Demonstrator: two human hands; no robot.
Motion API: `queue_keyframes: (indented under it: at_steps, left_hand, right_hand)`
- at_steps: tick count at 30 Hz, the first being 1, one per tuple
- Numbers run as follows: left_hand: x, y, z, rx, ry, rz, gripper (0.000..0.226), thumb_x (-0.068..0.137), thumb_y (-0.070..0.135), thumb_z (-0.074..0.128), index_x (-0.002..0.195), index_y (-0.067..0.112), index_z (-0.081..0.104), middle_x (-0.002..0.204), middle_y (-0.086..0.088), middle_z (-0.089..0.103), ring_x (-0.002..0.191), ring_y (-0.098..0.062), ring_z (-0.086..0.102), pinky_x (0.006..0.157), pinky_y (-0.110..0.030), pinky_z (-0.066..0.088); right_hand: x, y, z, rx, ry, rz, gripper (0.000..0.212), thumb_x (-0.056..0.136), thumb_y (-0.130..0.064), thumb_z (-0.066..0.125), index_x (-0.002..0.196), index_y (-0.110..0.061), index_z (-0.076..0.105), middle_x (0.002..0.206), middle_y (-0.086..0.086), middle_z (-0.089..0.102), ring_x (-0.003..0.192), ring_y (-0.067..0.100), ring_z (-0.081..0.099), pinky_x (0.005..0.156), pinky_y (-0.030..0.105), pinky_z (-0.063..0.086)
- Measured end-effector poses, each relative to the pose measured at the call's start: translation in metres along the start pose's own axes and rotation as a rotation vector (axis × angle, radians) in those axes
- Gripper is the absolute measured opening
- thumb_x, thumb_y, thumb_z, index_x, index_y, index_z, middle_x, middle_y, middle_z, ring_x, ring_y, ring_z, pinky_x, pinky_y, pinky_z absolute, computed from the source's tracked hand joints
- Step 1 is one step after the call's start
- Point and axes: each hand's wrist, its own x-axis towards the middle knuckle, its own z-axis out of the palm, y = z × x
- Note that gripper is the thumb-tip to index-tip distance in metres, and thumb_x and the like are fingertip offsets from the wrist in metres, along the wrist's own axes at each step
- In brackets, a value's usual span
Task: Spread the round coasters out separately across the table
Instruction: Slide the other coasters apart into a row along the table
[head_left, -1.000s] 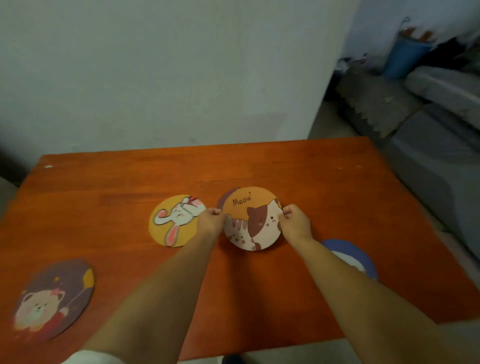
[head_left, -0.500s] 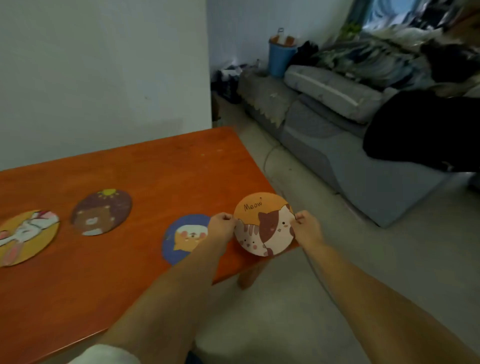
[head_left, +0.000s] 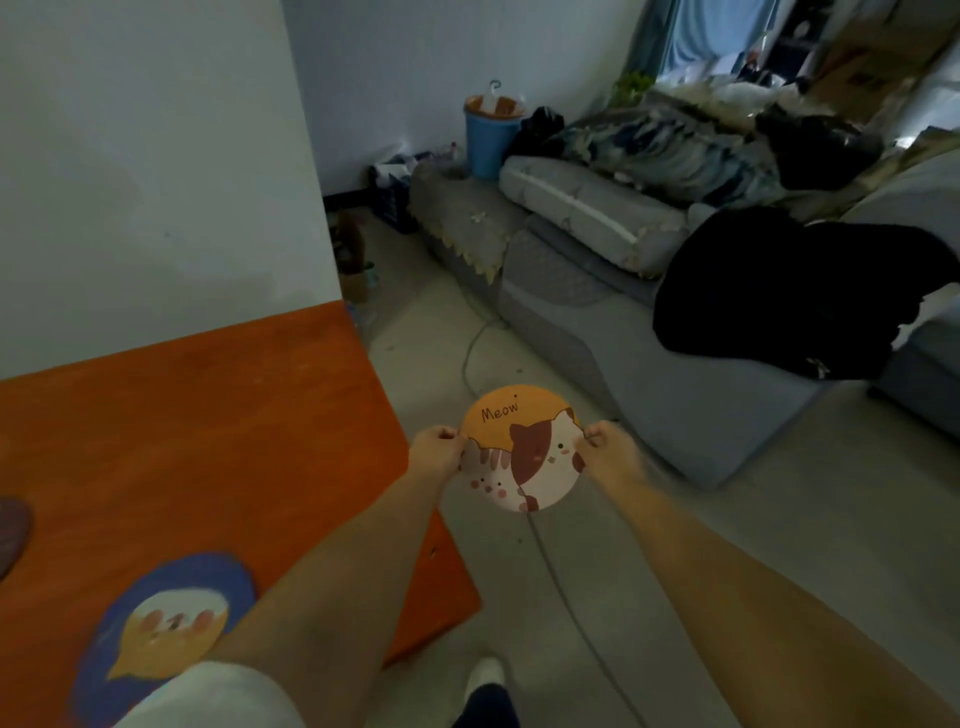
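Note:
An orange round coaster (head_left: 522, 447) with a cat and the word "Meow" hangs in the air over the floor, to the right of the orange wooden table (head_left: 208, 441). My left hand (head_left: 436, 451) pinches its left edge and my right hand (head_left: 608, 449) pinches its right edge. A blue round coaster (head_left: 156, 623) with a yellow animal lies flat near the table's front right corner, partly under my left forearm. The dark edge of another coaster (head_left: 11, 535) shows at the far left.
A grey sofa (head_left: 649, 364) with a black garment (head_left: 779, 291) and piled bedding stands to the right. A cable (head_left: 550, 571) runs across the concrete floor. A blue bucket (head_left: 488, 140) stands in the far corner. A white wall borders the table's far edge.
Both hands have carried the cat coaster from above the table's middle to the right, past the table's right edge and over the floor. The view has swung right with it.

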Motion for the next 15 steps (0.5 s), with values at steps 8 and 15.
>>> queue_keyframes:
  at_steps: [8, 15]
  left_hand:
    - [0.1, 0.096, 0.07, -0.058, -0.012, 0.012, 0.025, 0.09, 0.007, 0.054, 0.065, 0.01, 0.051, 0.076, -0.011, 0.058, 0.083, -0.024, 0.055, 0.07, -0.033, 0.052]
    - [0.176, 0.114, 0.066, -0.164, 0.229, -0.092, 0.024, 0.092, 0.01, 0.053, 0.069, 0.015, 0.052, 0.093, -0.011, 0.06, 0.087, -0.023, 0.058, 0.083, -0.035, 0.053]
  right_hand:
    - [0.142, -0.046, -0.055, -0.043, 0.001, -0.035, 0.019, 0.092, -0.009, 0.053, 0.104, 0.002, 0.062, 0.109, 0.022, 0.068, 0.103, 0.035, 0.062, 0.087, 0.039, 0.049]
    - [0.265, -0.101, -0.017, -0.208, -0.26, -0.255, 0.016, 0.092, -0.011, 0.051, 0.097, -0.003, 0.062, 0.097, 0.013, 0.065, 0.089, 0.027, 0.057, 0.072, 0.028, 0.036]
